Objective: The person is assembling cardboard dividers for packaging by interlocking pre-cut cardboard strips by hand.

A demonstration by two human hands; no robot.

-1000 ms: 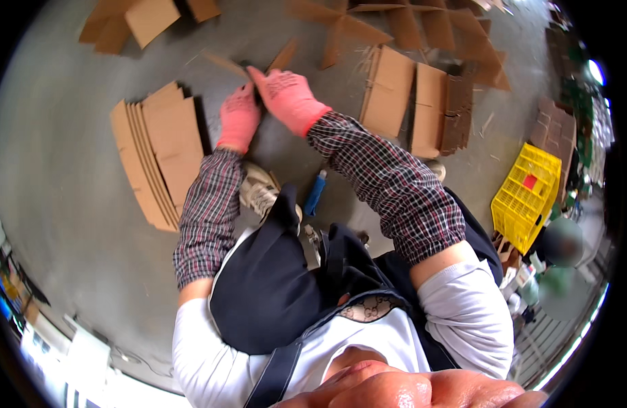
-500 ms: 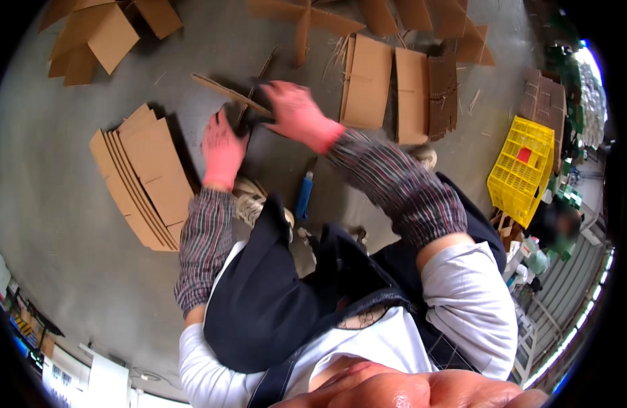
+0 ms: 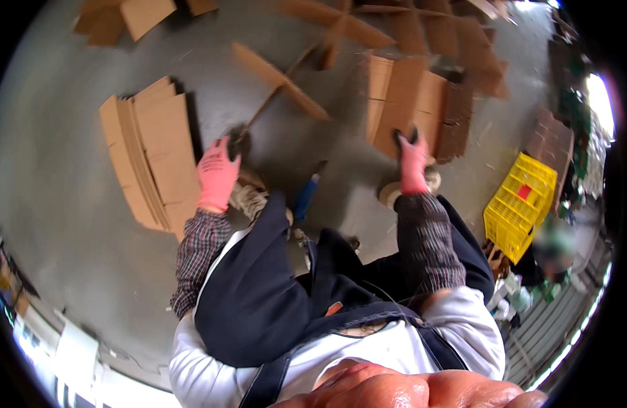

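Bare grey concrete floor (image 3: 68, 183) under me, flattened cardboard (image 3: 150, 149) stacked left and piled ahead, yellow crate (image 3: 521, 204) at right, daylight glaring from the right edge.

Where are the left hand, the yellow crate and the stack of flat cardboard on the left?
left hand (image 3: 218, 175), head view, back of the pink glove.
yellow crate (image 3: 521, 207), head view, its slatted side wall.
stack of flat cardboard (image 3: 150, 146), head view, top sheet's middle.
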